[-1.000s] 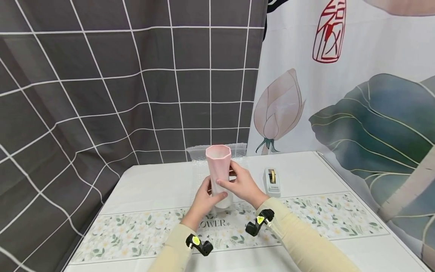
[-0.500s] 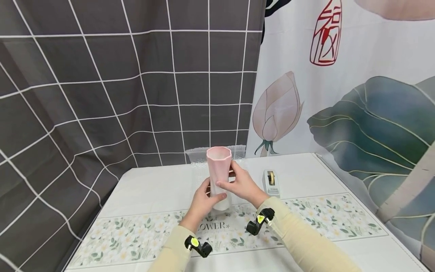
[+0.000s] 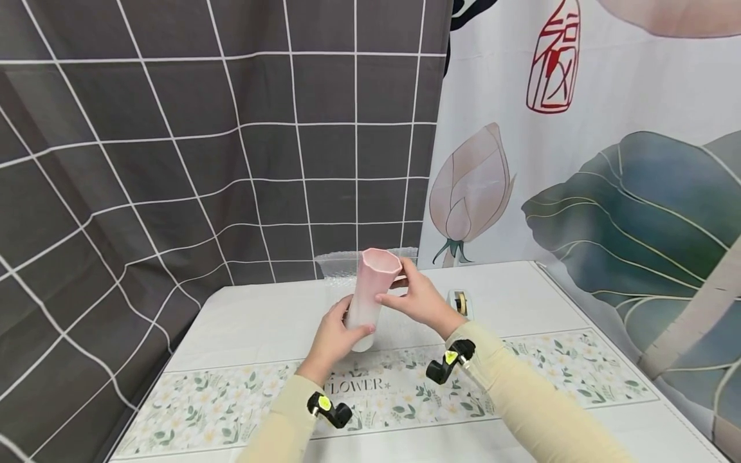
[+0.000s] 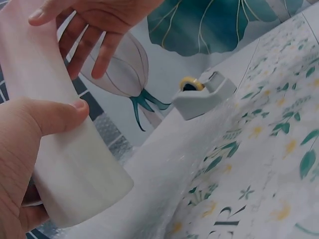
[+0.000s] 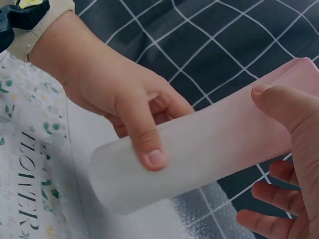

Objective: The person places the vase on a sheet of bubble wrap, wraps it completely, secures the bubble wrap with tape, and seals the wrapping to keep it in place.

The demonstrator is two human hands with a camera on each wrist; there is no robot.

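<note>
A tall faceted vase [image 3: 366,299], pink at the mouth and fading to white at the base, is held above the table, its top leaning right. My left hand [image 3: 332,335] grips the lower white part, thumb across the front and fingers behind, as the left wrist view also shows on the vase [image 4: 75,169]. Near the pink mouth my right hand [image 3: 425,301] holds the vase with its thumb on the near side. Several of its fingers [image 5: 279,196] hang loosely apart from the vase; the index finger is partly hidden behind it.
Under and behind the vase lies clear bubble wrap [image 3: 341,265]. A pale tape dispenser [image 4: 202,97] stands to the right, partly hidden by my right wrist in the head view. A floral band [image 3: 231,399] crosses the white tabletop. Grid-patterned and lotus-printed curtains hang behind.
From upright, the vase has tipped so its mouth leans right and its base has swung left. My left hand has shifted slightly left, and my right hand slightly right and up toward the mouth.
</note>
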